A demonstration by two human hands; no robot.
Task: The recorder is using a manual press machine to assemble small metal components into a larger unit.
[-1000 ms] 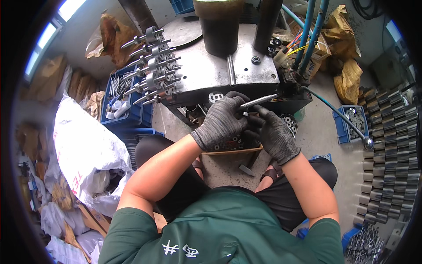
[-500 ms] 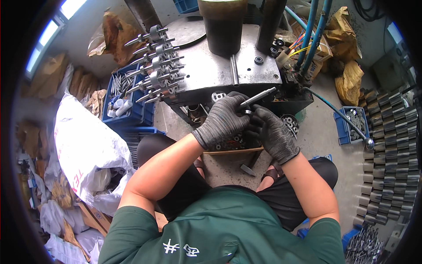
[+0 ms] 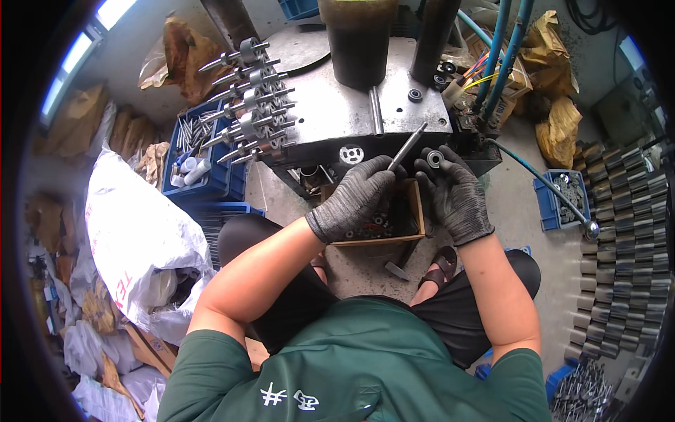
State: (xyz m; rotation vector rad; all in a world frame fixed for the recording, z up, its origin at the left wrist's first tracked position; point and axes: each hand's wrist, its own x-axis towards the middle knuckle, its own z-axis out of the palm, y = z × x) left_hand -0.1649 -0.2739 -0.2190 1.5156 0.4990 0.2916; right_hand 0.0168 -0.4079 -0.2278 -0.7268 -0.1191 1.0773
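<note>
Both hands wear dark grey gloves. My left hand (image 3: 361, 193) is closed round the lower end of a metal shaft (image 3: 408, 146), which tilts up and to the right. My right hand (image 3: 455, 195) pinches a small ring bearing (image 3: 434, 160) at its fingertips, just right of the shaft and apart from it. Beneath my hands stands an open wooden box (image 3: 376, 243) with small metal rings inside, partly hidden by the left hand. A round silver plate with holes (image 3: 351, 154) sits at the front of the machine, beyond my left hand.
A steel press table (image 3: 330, 116) carries rows of shafts with rotors (image 3: 253, 105) at left, a standing column (image 3: 357, 49), a lying rod (image 3: 377, 112) and a bearing (image 3: 415, 95). Blue crates (image 3: 228, 184) stand left. A lever with a ball end (image 3: 590, 229) reaches out at right, near stacked metal cylinders (image 3: 622, 260).
My hands have drawn apart; the right one has moved right and up with the bearing. The shaft has swung steeper in my left hand. The wooden box shows more.
</note>
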